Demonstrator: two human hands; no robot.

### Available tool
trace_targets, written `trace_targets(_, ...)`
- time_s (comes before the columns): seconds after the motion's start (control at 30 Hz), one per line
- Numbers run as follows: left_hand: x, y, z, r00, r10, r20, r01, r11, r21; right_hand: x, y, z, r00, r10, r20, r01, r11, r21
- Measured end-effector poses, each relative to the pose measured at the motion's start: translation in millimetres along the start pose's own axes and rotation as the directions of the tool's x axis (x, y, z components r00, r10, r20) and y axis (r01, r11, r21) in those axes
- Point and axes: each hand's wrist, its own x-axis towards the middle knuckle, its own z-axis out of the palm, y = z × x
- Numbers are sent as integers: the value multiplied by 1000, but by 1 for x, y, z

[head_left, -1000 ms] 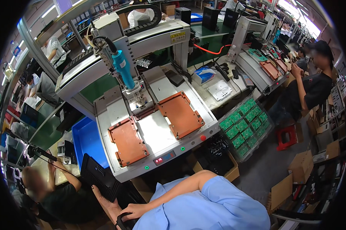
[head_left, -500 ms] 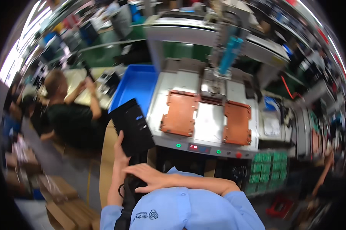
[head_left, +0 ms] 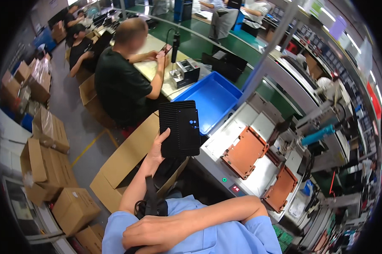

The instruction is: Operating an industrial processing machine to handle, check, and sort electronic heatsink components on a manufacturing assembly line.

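My left hand (head_left: 159, 146) grips a flat black ribbed housing (head_left: 179, 129) by its lower left edge, thumb on its upper face. Fine ridges run down one side of it; small holes show on the smooth side, some with blue in them. It is held up in front of the blue tray and above an open cardboard box. Across my body lies my right forearm. My right hand (head_left: 146, 233) is closed at my chest, over a black strap (head_left: 150, 197); its fingertips are hidden, so what they hold cannot be made out.
A blue tray (head_left: 214, 99) stands beyond the housing. On the right is a machine with two orange-brown fixtures (head_left: 246, 152) on its bed. An open cardboard box (head_left: 134, 146) stands close on my left, more cartons (head_left: 49, 167) farther left. A person (head_left: 123, 80) sits at a bench ahead.
The view has swung left, so the machine sits farther right. The housing has turned more upright in my left hand. My right hand has moved down from beside my left forearm to my chest.
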Motion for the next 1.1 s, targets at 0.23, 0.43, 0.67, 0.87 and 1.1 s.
trace_targets(0.23,10,59,-34,997,44,-67,-44,999,-3,57,52,-4,909,13,-416,-89,983,-163)
trace_targets(0.43,30,70,-94,917,260,-302,-181,947,265,49,131,10,886,283,-366,-308,951,-9)
trace_targets(0.67,-76,47,-131,781,356,-512,-258,932,255,28,213,40,861,380,-338,-406,914,-7)
trace_targets(0.87,-171,-6,-187,762,435,-479,43,704,709,22,255,30,750,556,-358,-505,831,234)
trace_targets(1.1,-220,8,-158,939,307,-156,121,132,984,3,268,56,748,568,-343,-489,822,292)
